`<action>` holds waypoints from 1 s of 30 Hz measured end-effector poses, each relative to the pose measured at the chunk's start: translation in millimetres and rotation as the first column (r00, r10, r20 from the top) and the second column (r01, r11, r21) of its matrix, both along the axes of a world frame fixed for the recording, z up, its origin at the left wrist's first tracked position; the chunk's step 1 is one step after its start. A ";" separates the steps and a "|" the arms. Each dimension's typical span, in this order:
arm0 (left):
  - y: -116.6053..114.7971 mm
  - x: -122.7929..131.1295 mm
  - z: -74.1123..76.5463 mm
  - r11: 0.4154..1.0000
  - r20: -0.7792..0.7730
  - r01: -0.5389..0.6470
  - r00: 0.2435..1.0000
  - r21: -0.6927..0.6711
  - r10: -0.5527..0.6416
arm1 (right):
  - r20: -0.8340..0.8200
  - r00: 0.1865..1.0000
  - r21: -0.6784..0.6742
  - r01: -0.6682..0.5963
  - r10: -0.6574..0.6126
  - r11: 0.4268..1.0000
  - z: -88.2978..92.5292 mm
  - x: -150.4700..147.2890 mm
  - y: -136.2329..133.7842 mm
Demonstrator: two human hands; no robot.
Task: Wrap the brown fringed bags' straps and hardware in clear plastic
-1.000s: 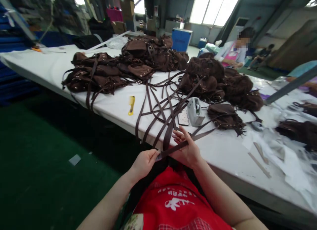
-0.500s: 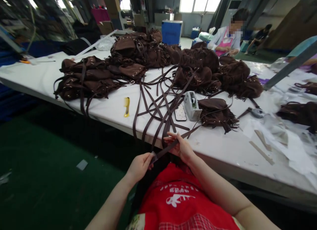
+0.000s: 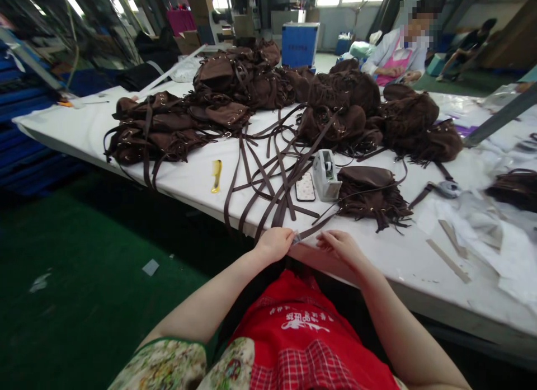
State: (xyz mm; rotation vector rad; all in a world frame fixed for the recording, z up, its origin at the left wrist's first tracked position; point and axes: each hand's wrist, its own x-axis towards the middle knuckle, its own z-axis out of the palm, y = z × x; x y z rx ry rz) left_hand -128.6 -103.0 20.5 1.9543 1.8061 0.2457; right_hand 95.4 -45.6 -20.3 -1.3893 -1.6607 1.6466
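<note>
My left hand [image 3: 274, 244] pinches the end of a brown strap [image 3: 312, 228] at the near edge of the white table [image 3: 184, 180]. My right hand [image 3: 342, 246] rests just to the right, fingers curled on the table edge beside the same strap. The strap runs up to a small brown fringed bag [image 3: 371, 194]. Several more loose brown straps [image 3: 268, 186] fan out in front of my hands and hang over the table edge.
Piles of brown fringed bags [image 3: 251, 93] cover the table's middle and far side. A yellow comb [image 3: 216, 175], a phone [image 3: 305, 187] and a white tape dispenser [image 3: 325, 175] lie near the straps. A seated person [image 3: 398, 51] works across the table. Green floor lies to the left.
Both hands have come up from my lap to the table edge. The left hand carried the strap end up and right; the right hand let the strap slide and moved right.
</note>
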 end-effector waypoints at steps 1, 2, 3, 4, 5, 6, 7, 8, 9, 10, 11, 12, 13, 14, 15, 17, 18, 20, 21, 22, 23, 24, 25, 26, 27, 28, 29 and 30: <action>6.3 5.5 -0.6 1.000 -0.022 0.009 1.000 -0.008 -0.010 | 0.079 0.995 0.176 0.041 -0.055 0.984 0.0 13.0 7.9; 12.6 11.0 -1.6 1.000 -0.031 0.015 0.999 -0.019 -0.015 | 0.139 0.983 0.349 0.068 -0.123 0.935 -0.3 24.9 16.0; 19.1 16.4 -2.8 0.999 -0.027 0.017 0.999 -0.032 -0.018 | 0.184 0.965 0.500 0.073 -0.188 0.863 -0.7 35.3 24.4; 25.9 21.8 -4.3 0.999 -0.012 0.015 1.000 -0.049 -0.015 | 0.215 0.945 0.625 0.061 -0.246 0.778 -1.5 44.4 32.9; 32.9 27.2 -5.8 0.997 0.011 0.009 1.000 -0.070 -0.009 | 0.239 0.926 0.719 0.032 -0.291 0.694 -2.6 52.0 41.6; 40.3 32.6 -7.1 0.995 0.039 0.005 0.999 -0.096 -0.001 | 0.263 0.910 0.786 -0.011 -0.319 0.618 -4.2 58.1 50.3; 47.8 38.2 -8.2 0.992 0.067 0.000 0.998 -0.128 0.009 | 0.286 0.897 0.830 -0.057 -0.337 0.554 -6.3 63.1 58.9; 55.5 43.8 -9.0 0.986 0.096 -0.005 0.995 -0.166 0.022 | 0.309 0.884 0.855 -0.098 -0.349 0.510 -9.1 66.8 67.0; 63.2 49.7 -9.4 0.979 0.120 -0.010 0.992 -0.205 0.035 | 0.332 0.875 0.863 -0.131 -0.352 0.489 -12.6 69.6 74.5; 70.9 55.7 -9.5 0.971 0.138 -0.014 0.989 -0.237 0.048 | 0.351 0.872 0.859 -0.155 -0.341 0.488 -16.7 71.7 81.1; 78.2 62.0 -9.3 0.965 0.147 -0.017 0.988 -0.262 0.057 | 0.361 0.874 0.851 -0.167 -0.325 0.497 -21.3 73.1 86.6; 85.2 68.4 -8.9 0.960 0.147 -0.021 0.987 -0.278 0.064 | 0.359 0.880 0.844 -0.165 -0.310 0.510 -26.1 74.2 91.2; 91.8 75.0 -8.4 0.958 0.142 -0.023 0.988 -0.285 0.066 | 0.346 0.890 0.839 -0.152 -0.297 0.522 -31.0 74.9 94.7; 97.7 81.7 -8.0 0.958 0.134 -0.025 0.989 -0.287 0.066 | 0.323 0.901 0.838 -0.131 -0.289 0.530 -35.7 75.5 97.2; 103.1 88.5 -7.8 0.958 0.124 -0.026 0.990 -0.287 0.064 | 0.294 0.911 0.840 -0.102 -0.289 0.532 -39.8 75.9 99.0; 112.2 102.2 -8.1 0.956 0.106 -0.036 0.992 -0.292 0.070 | 0.238 0.924 0.849 -0.048 -0.299 0.526 -45.6 76.2 100.6; 115.8 108.9 -8.7 0.955 0.097 -0.043 0.993 -0.292 0.074 | 0.218 0.927 0.853 -0.029 -0.305 0.522 -47.3 76.1 100.7; 121.8 121.5 -10.2 0.957 0.076 -0.061 0.993 -0.283 0.085 | 0.194 0.926 0.858 0.000 -0.323 0.513 -48.3 75.4 100.4; 124.1 127.0 -11.0 0.959 0.066 -0.070 0.994 -0.274 0.091 | 0.185 0.925 0.860 0.011 -0.331 0.511 -48.0 75.0 100.3; 126.2 132.0 -11.6 0.961 0.057 -0.078 0.994 -0.264 0.097 | 0.178 0.924 0.860 0.021 -0.338 0.510 -47.5 74.6 100.2; 128.1 136.3 -11.9 0.964 0.050 -0.085 0.994 -0.253 0.101 | 0.171 0.924 0.859 0.030 -0.342 0.510 -47.0 74.2 100.4; 129.9 140.0 -11.9 0.966 0.044 -0.091 0.994 -0.241 0.104 | 0.165 0.925 0.858 0.037 -0.343 0.512 -46.6 74.1 100.8; 131.7 143.2 -11.7 0.969 0.038 -0.095 0.994 -0.230 0.106 | 0.159 0.926 0.857 0.043 -0.343 0.513 -46.4 74.0 101.4; 133.6 145.9 -11.2 0.971 0.032 -0.098 0.994 -0.218 0.108 | 0.154 0.927 0.856 0.048 -0.343 0.514 -46.4 74.2 102.2; 135.5 148.3 -10.4 0.974 0.027 -0.100 0.994 -0.205 0.108 | 0.148 0.926 0.856 0.055 -0.346 0.514 -46.6 74.6 103.1; 137.4 150.5 -9.5 0.976 0.020 -0.102 0.994 -0.192 0.108 | 0.144 0.926 0.856 0.061 -0.350 0.514 -47.0 75.1 104.1; 139.0 152.3 -8.3 0.979 0.014 -0.103 0.994 -0.179 0.107 | 0.140 0.925 0.856 0.067 -0.354 0.513 -47.5 75.8 105.0; 140.1 153.7 -7.0 0.980 0.004 -0.104 0.994 -0.168 0.106 | 0.136 0.924 0.856 0.072 -0.358 0.512 -48.1 76.7 105.8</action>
